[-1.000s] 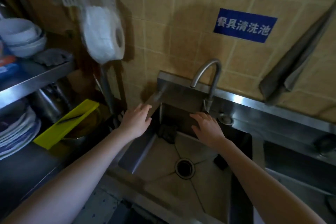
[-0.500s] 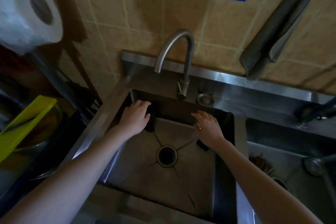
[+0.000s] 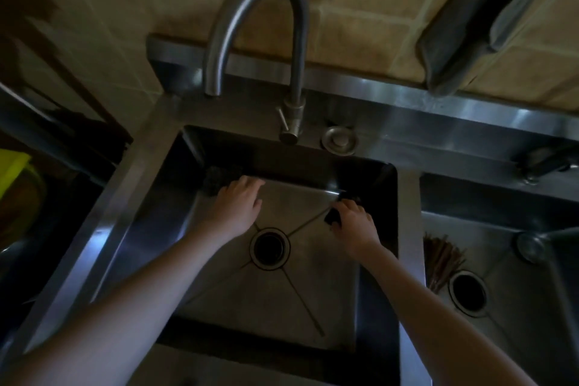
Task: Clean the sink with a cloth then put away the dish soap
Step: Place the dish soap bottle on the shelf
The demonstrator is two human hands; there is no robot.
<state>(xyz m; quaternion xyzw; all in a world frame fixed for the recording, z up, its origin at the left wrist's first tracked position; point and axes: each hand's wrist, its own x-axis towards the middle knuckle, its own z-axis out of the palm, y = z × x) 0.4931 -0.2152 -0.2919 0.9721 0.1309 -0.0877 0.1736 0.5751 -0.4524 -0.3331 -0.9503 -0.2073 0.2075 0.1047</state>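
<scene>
The steel sink (image 3: 134,197) fills the middle of the head view, its drain (image 3: 269,247) between my forearms. A dark cloth (image 3: 216,180) lies bunched in the far left corner of the basin. My left hand (image 3: 238,207) rests beside it, its fingers stretched out flat and touching the cloth's edge. My right hand (image 3: 355,224) is near the far right corner, fingers curled round a small dark pad (image 3: 332,217). Dim light hides what the pad is.
A curved faucet (image 3: 294,41) arches over the back of the basin, a round metal cap (image 3: 340,141) beside it. A second basin (image 3: 501,276) at right holds a bundle of sticks (image 3: 438,260). A grey towel (image 3: 470,25) hangs on the tiled wall. A yellow board (image 3: 12,169) is at left.
Both hands have gone down into the basin. The left moved to the dark cloth in the corner, and the right closed on the small dark pad. The camera came closer.
</scene>
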